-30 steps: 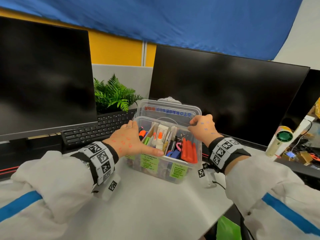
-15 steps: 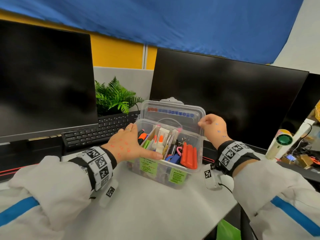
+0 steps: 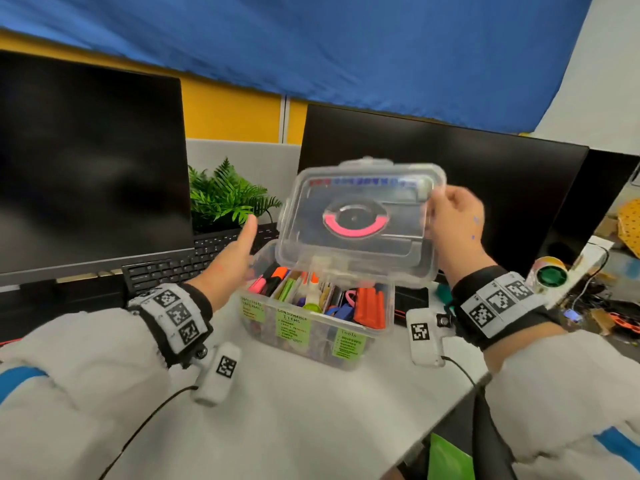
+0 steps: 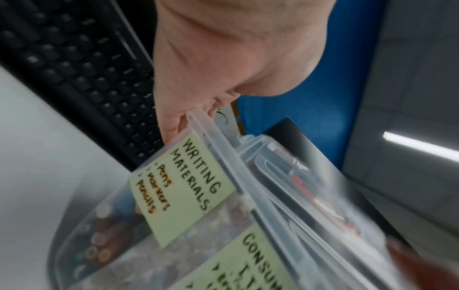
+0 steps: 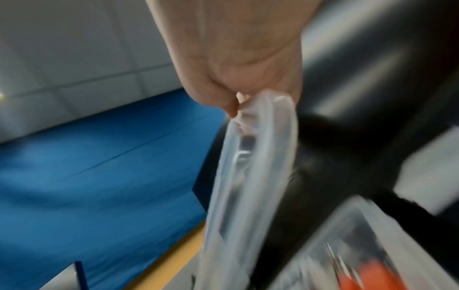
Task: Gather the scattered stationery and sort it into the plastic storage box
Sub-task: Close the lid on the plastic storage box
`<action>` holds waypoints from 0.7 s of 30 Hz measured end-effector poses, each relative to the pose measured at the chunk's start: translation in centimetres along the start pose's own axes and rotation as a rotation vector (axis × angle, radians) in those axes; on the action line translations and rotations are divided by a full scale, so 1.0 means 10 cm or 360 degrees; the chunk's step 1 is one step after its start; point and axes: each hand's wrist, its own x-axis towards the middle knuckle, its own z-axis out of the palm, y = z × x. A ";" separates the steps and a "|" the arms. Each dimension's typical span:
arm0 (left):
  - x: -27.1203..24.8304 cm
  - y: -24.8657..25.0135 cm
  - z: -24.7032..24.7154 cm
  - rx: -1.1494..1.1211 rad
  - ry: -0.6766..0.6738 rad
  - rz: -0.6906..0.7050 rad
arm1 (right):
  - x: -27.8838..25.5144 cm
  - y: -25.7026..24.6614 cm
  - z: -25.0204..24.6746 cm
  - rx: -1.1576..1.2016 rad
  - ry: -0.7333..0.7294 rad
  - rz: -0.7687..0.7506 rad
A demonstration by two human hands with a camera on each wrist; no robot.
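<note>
lid (image 3: 360, 216): tipped up over the box (image 3: 311, 337), right hand (image 3: 453, 220) pinching its edge
left hand (image 3: 232, 258): fingers straight, resting flat against box's left side
box: full of pens, markers

Above box (image 3: 313, 336): half blocked by tilted lid (image 3: 356, 216).
Front: bare desk (image 3: 294, 420).
Left: keyboard (image 3: 194, 263), plant (image 3: 225, 199).
Behind: monitor (image 3: 450, 174), probably close.

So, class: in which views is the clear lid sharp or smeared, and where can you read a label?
Head view: the lid is slightly motion-blurred in the right hand. Right wrist view: heavily smeared throughout. Left wrist view: the "WRITING MATERIALS" label reads clearly, though the box blurs toward the lower right.
</note>
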 end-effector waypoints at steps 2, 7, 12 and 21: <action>0.08 -0.05 -0.09 -0.0325 -0.0054 -0.0130 | -0.15 0.16 0.04 0.0055 -0.0071 0.0374; 0.11 -0.08 -0.14 -0.0330 -0.0238 -0.0097 | -0.44 0.64 0.17 -0.0100 -0.0005 0.0965; 0.33 -0.24 -0.17 0.0040 -0.0051 0.0002 | -0.56 0.75 0.15 -0.0885 -0.0273 0.0764; 0.46 -0.33 -0.07 0.0035 0.0123 0.0131 | -0.62 0.72 0.21 -0.0982 -0.0288 0.0922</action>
